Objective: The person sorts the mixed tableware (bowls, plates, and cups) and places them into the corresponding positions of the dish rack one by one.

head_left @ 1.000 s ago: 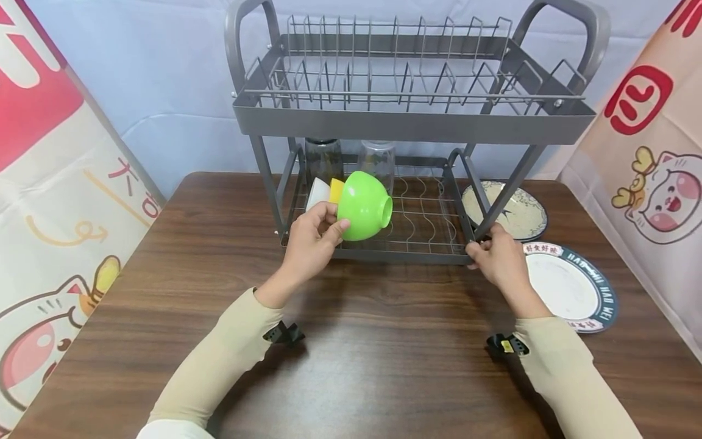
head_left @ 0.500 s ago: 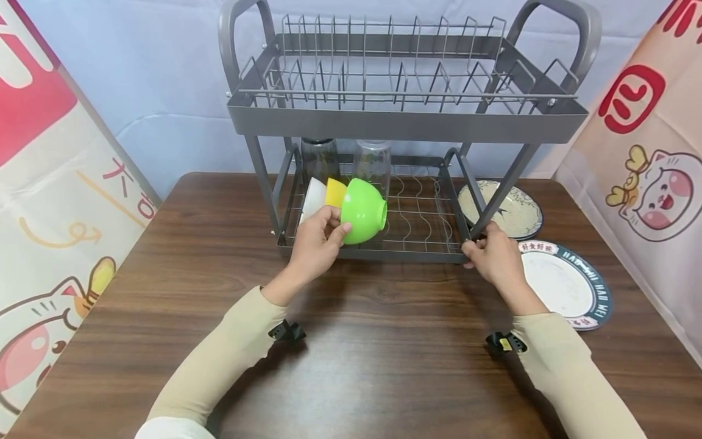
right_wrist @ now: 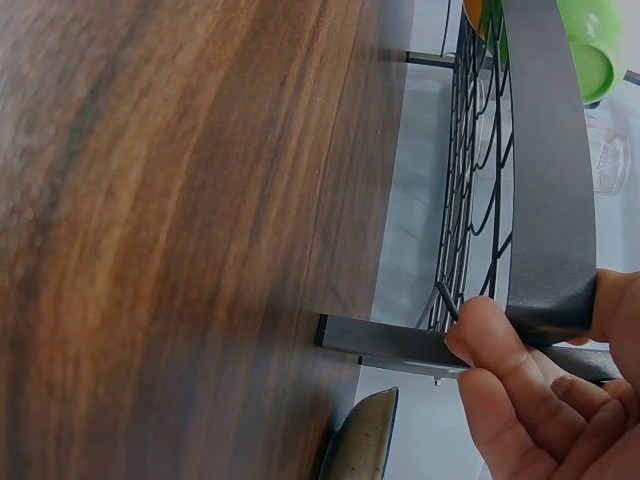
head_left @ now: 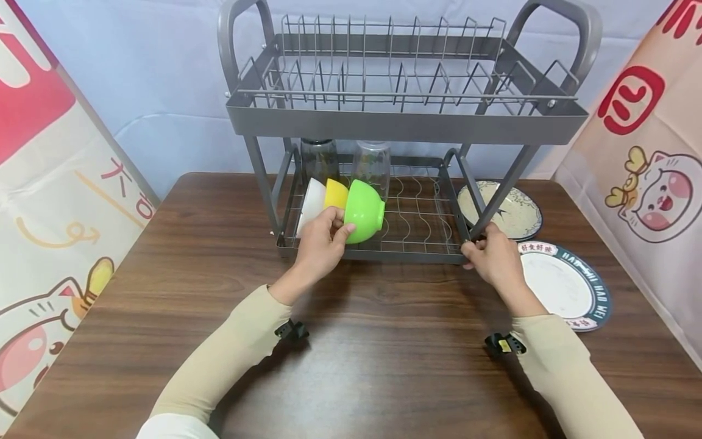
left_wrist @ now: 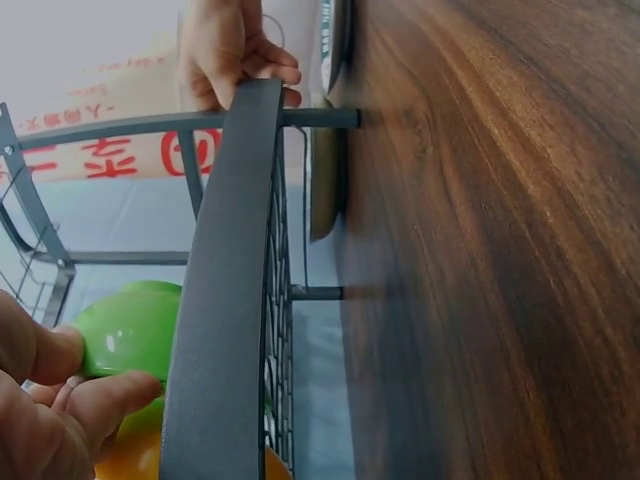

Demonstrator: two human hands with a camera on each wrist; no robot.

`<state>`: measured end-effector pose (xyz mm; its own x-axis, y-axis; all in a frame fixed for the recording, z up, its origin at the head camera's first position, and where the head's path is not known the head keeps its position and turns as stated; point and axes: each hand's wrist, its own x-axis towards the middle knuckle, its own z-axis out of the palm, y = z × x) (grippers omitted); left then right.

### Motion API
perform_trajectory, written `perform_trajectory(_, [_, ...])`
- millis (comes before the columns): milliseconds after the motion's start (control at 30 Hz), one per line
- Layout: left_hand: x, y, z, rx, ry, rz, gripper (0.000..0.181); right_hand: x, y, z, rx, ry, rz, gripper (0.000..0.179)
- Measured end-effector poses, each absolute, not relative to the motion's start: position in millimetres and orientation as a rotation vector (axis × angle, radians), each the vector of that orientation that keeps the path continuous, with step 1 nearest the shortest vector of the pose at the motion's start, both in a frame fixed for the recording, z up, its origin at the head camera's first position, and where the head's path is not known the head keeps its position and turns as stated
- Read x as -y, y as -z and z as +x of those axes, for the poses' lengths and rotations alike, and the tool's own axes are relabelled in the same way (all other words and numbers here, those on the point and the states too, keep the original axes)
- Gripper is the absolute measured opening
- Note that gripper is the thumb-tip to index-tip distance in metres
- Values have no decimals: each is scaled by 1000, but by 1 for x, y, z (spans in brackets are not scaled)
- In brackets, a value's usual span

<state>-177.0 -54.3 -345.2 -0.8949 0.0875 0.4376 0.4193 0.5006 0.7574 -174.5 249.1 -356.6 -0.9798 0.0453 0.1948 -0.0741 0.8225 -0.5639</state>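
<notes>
My left hand [head_left: 323, 241] pinches the rim of a green bowl [head_left: 364, 212] between thumb and fingers, inside the lower tier of a grey two-tier dish rack [head_left: 406, 126]. This bowl lies on its side, its foot facing right. A yellow bowl [head_left: 336, 194] and a white bowl [head_left: 312, 198] stand on edge just left of it, partly covered by my hand. In the left wrist view, my thumb and fingers hold the green bowl [left_wrist: 135, 330] behind the front rail. My right hand [head_left: 498, 259] grips the rack's lower front right corner, fingers around the frame [right_wrist: 550, 200].
Two glasses, one dark [head_left: 320, 160] and one clear [head_left: 373, 163], stand upside down at the lower tier's back left. Right of the rack lie a patterned plate [head_left: 510, 210] and a green-rimmed plate [head_left: 559, 283] on the wooden table [head_left: 384, 366].
My left hand has brought the green bowl slightly down and tilted it, its rim nearer the yellow bowl. The right hand keeps its grip on the rack; the head view has shifted slightly.
</notes>
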Motion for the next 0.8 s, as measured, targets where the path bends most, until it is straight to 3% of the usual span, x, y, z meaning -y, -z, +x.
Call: perform_trajectory(800, [50, 344, -181, 2475, 1182, -435, 16, -250, 359, -175, 2787, -895, 22, 23])
